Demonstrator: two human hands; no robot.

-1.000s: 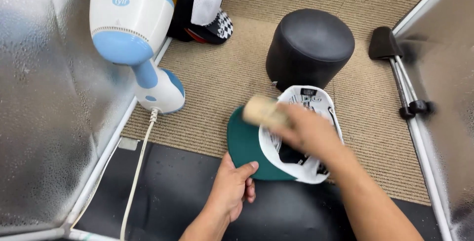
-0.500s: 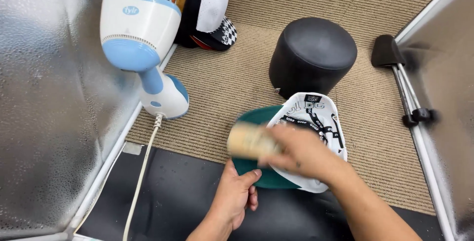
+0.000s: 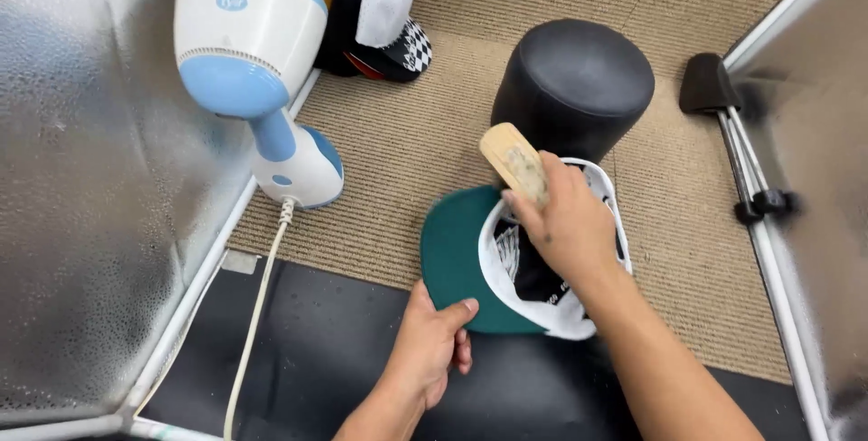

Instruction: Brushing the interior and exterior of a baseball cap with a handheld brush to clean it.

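Change: right hand [image 3: 565, 224] is carrying the wooden brush [image 3: 514, 163] back up over the cap [image 3: 470, 260].
Brush: long axis is slanting toward the black stool [image 3: 574, 89].
Cap: is lying upside down on the carpet [image 3: 407, 143], green brim pointing left.
Grips: right is clamping the brush; left hand [image 3: 429, 346] is pinching the brim.

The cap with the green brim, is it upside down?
Upside down: the cap shows its white inside, facing up.

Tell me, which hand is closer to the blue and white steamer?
Left. The left hand grips the green cap brim, below and right of the steamer. The right hand, holding a wooden brush, is farther right.
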